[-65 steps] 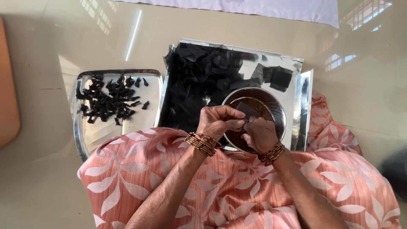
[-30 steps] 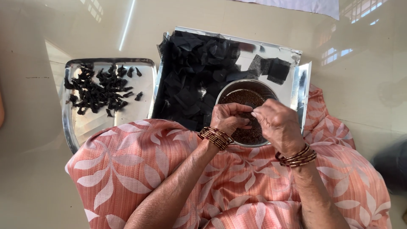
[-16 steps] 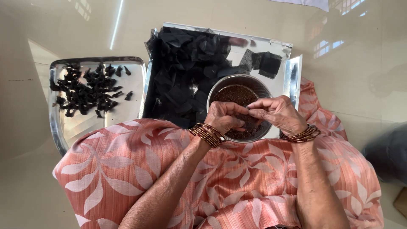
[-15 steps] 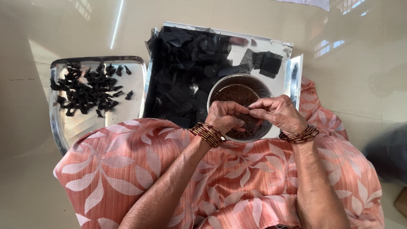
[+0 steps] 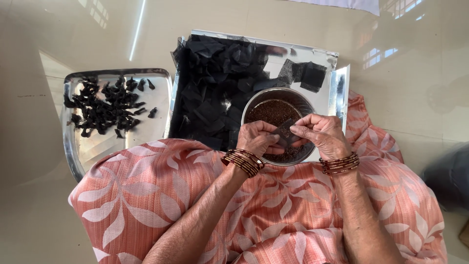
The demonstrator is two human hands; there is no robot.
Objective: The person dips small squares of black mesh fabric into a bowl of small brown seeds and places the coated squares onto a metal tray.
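My left hand [image 5: 259,142] and my right hand [image 5: 322,134] meet over a round steel bowl [image 5: 255,100] of dark brown grainy filling. Between their fingertips they pinch a small black square piece [image 5: 285,133], held just above the bowl. The bowl stands in a large steel tray [image 5: 322,54] heaped with several loose black squares [image 5: 215,83]. Both wrists wear dark bangles.
A second steel tray [image 5: 80,146] to the left holds several small folded black pieces [image 5: 105,107]. My lap is covered in pink leaf-print cloth [image 5: 161,195]. Glossy beige floor lies all around.
The view has drifted, so the trays sit further right in the picture. My hands stay over the bowl; the black piece now shows between the fingertips.
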